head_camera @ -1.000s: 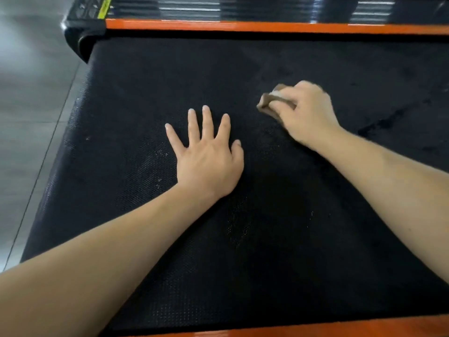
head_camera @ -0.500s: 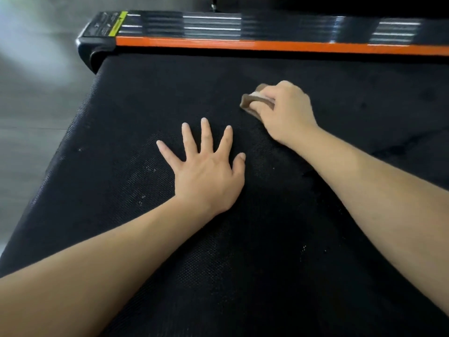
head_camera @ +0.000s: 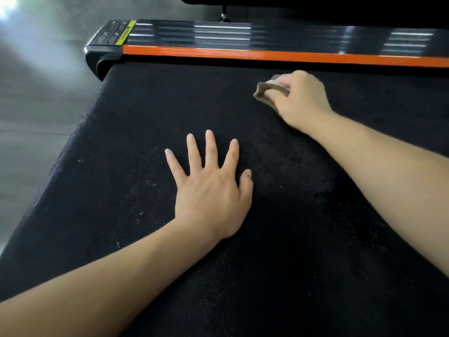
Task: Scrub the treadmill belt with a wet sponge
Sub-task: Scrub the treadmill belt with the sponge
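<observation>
Sponge (head_camera: 263, 91) sticks out left of the right grip (head_camera: 302, 99) (pressed on belt (head_camera: 170, 98)).

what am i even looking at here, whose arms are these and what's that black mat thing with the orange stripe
It is one picture from a camera worn on a person's head, looking down, so both bare arms are the wearer's. The black textured surface is a treadmill belt; the orange strip and glossy side rail beyond it belong to its frame. The left hand lies flat on the belt, fingers spread, holding nothing. The right hand grips a brownish sponge against the belt near the orange strip. A few pale specks dot the belt.
</observation>
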{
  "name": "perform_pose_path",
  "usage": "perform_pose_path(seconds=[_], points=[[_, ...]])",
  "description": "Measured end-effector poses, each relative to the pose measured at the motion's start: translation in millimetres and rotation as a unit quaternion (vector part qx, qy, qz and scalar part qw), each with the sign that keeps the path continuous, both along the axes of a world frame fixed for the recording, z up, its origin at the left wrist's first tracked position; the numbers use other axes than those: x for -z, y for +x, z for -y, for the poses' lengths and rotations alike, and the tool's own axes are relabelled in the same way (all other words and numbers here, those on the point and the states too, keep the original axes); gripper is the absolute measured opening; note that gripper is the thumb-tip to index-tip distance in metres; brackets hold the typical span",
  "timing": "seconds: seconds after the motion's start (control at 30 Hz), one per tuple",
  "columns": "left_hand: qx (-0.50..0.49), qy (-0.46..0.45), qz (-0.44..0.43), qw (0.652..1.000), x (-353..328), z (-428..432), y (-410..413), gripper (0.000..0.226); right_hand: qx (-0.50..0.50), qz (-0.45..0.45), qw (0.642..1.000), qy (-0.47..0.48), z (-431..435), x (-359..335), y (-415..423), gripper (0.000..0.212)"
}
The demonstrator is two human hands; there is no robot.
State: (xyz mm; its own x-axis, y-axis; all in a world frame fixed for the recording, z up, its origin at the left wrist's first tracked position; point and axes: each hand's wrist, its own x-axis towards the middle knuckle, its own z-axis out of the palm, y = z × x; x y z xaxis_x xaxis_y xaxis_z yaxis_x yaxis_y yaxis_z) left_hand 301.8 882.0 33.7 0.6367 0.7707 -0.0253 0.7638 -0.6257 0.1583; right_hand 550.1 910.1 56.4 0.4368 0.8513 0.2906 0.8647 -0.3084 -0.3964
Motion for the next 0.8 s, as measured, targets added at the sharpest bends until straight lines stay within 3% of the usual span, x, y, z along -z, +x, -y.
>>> perform_pose_path(seconds=[0.1, 0.27, 0.43, 0.6, 0.73, 0.8], points=[[0.003, 0.001, 0.008, 1.0, -0.5, 1.1, 0.2, 0.069, 0.09, 0.002, 0.996, 0.009, -15.4, 0.0, 13.2, 0.027], [0.005, 0.001, 0.014, 1.0, 0.4, 0.4, 0.5, 0.069, -0.04, -0.027, 0.999, -0.018, -7.7, -1.2, -0.2, 0.023], [0.006, -0.002, 0.019, 1.0, 1.3, 0.7, 0.7, 0.069, 0.14, 0.015, 0.99, -0.01, -32.8, -5.4, 28.6, 0.028], [0.007, 0.0, 0.017, 1.0, -0.3, 1.5, 1.2, 0.069, -0.037, -0.037, 0.998, -0.016, -25.4, -2.1, 10.0, 0.024], [0.006, -0.002, 0.023, 1.0, -0.4, 2.0, 1.5, 0.069, 0.134, -0.026, 0.991, 0.007, -31.5, -6.0, 37.0, 0.028], [0.005, -0.003, 0.019, 1.0, -0.3, 1.3, 1.7, 0.069, 0.149, -0.017, 0.989, 0.004, -33.1, -4.2, 37.8, 0.026]])
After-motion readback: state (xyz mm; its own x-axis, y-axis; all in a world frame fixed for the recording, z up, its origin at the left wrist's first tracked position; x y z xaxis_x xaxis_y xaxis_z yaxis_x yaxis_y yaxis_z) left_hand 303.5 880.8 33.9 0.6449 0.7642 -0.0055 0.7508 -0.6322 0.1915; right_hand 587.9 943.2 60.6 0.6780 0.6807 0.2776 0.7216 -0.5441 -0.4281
